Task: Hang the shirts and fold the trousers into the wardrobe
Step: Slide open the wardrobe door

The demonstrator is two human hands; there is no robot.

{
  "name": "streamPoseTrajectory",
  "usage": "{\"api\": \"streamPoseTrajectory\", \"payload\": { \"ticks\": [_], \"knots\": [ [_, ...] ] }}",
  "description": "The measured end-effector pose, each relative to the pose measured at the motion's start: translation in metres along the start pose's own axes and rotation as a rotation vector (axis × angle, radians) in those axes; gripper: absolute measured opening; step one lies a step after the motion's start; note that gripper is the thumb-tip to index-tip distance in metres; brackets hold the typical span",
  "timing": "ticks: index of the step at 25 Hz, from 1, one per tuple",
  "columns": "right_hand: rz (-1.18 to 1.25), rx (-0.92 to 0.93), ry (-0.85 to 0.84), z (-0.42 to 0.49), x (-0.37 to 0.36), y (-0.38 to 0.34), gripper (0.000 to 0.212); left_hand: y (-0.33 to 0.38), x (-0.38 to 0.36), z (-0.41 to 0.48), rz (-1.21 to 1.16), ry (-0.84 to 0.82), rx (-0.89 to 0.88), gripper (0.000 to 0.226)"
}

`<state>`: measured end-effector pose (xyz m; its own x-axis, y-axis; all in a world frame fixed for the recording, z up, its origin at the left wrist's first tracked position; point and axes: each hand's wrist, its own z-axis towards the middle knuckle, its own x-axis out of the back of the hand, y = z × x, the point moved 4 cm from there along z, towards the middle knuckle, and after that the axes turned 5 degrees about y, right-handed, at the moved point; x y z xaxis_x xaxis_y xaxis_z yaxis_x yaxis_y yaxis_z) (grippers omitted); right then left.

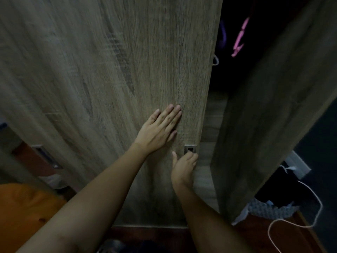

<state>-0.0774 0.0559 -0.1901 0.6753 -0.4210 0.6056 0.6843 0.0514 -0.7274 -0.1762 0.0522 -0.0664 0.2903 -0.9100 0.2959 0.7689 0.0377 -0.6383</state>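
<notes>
Our left hand (158,128) lies flat, fingers straight, on the door (109,70), steadying it, we judge. Our right hand (183,166) hooks curled fingers into the handle (190,149) to slide it. The wardrobe (212,121) gapes dark at right, showing only hangers (239,37). No shirts or trousers show, unless they are the crumpled cloth (269,209) on the floor.

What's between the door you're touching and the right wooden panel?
The head view shows the dark inside of the wardrobe, with a pink hanger and a purple hanger high up.
</notes>
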Motion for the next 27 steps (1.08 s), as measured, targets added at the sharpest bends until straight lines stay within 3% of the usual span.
{"api": "streamPoseTrajectory", "payload": {
  "ticks": [6,13,21,27],
  "knots": [
    [0.085,0.034,0.021,-0.066,-0.052,-0.077,0.051,-0.086,0.01,-0.079,0.018,-0.04,0.035,0.065],
    [0.271,-0.007,-0.068,-0.129,-0.111,-0.149,0.051,-0.168,0.016,-0.161,0.082,-0.125,0.08,0.07],
    [0.354,-0.001,-0.103,-0.169,-0.147,-0.193,0.052,-0.219,0.023,-0.213,0.093,-0.199,0.11,0.07],
    [0.344,0.037,-0.067,-0.173,-0.153,-0.198,0.052,-0.227,0.022,-0.22,0.025,-0.221,0.162,0.055]
  ]
}}
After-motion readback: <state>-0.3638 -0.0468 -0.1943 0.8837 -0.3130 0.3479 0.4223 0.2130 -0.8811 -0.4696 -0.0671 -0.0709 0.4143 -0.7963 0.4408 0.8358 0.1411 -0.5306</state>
